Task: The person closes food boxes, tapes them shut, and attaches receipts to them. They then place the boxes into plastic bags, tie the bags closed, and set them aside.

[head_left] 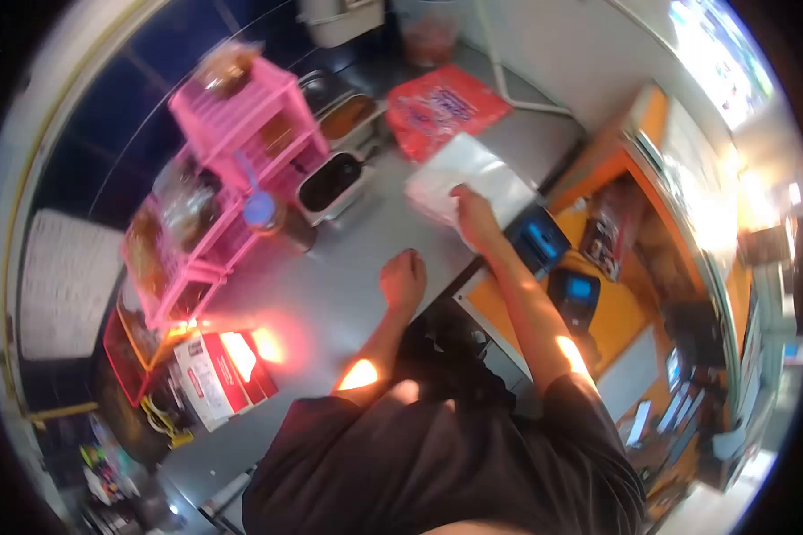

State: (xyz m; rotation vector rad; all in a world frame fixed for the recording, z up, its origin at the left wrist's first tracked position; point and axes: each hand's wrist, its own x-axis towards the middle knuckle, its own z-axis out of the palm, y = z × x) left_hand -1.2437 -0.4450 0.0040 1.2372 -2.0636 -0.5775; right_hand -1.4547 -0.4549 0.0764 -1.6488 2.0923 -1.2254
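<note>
My right hand (475, 218) is closed on the near edge of a stack of clear white plastic bags (480, 174), thumb on top. The stack lies at the right side of the grey metal counter (348, 290), partly hidden by the hand. Lower and to the left, my left hand (403, 279) is curled into a loose fist over the counter, apart from the bags. Nothing shows in its fingers. Beyond the stack is a red printed plastic bag (442, 105), lying flat.
At left stands a pink plastic rack (241, 120) with bagged food. Beside it are a blue-lidded jar (281, 223) and metal containers (330, 185). A red-and-white box (219, 379) sits near the front left. Dark devices with lit screens (540, 241) stand by an orange shelf (638, 169).
</note>
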